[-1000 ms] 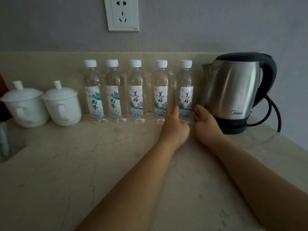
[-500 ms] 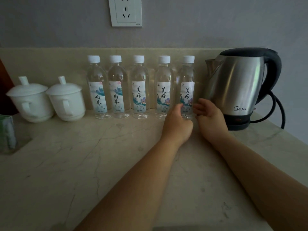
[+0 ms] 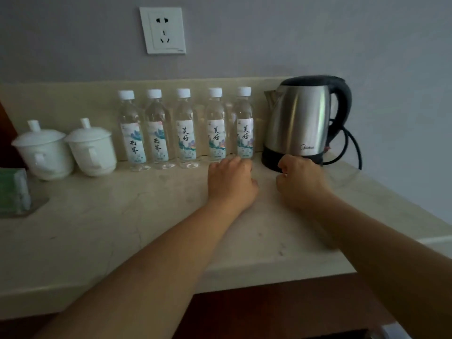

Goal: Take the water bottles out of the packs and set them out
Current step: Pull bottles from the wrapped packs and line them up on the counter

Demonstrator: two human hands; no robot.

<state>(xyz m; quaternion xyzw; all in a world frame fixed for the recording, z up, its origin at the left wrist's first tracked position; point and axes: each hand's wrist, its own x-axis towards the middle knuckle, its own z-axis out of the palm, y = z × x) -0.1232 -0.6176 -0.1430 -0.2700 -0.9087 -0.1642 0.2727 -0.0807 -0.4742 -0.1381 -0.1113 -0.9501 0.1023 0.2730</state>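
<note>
Five water bottles [image 3: 186,128] stood in a row at the back of the counter [image 3: 122,216], full and capped (light, thin-walled, probably best gripped round the waist). The left hand [image 3: 231,183] curled at the foot of the rightmost bottle [image 3: 244,126], with any contact hidden. The right hand [image 3: 302,183] lay curled and seemingly empty before the kettle [image 3: 298,118].

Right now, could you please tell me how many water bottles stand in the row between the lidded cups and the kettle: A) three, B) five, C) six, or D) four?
B: five capped water bottles stand upright in one row, with the lidded cups to their left and the kettle to their right.
</note>
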